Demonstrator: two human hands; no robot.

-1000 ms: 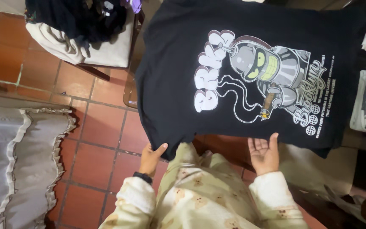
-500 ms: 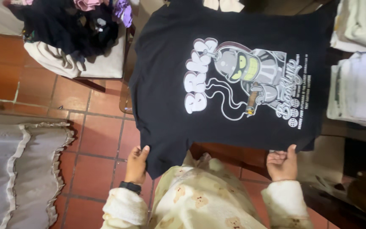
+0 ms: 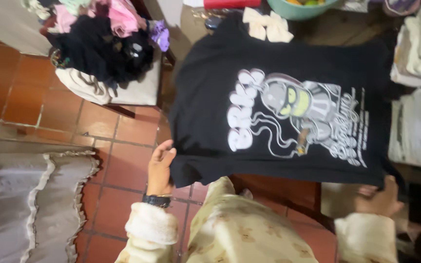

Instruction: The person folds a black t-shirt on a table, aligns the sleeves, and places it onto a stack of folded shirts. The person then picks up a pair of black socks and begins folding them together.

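the black t-shirt (image 3: pixel 278 112) with a grey robot print lies spread flat, picture up, on the desk (image 3: pixel 337 24), not folded yet. the left hand (image 3: pixel 161 165) pinches its corner at 9 o'clock, and the right hand (image 3: pixel 381 197) grips the corner at 4 o'clock. since a moment ago both hands moved wider apart, and the shirt looks smoother. a clothes pile (image 3: pixel 103 44) sits at 11 o'clock.

Terracotta tile floor (image 3: pixel 123 170); clothes-heaped chair (image 3: pixel 123 90).
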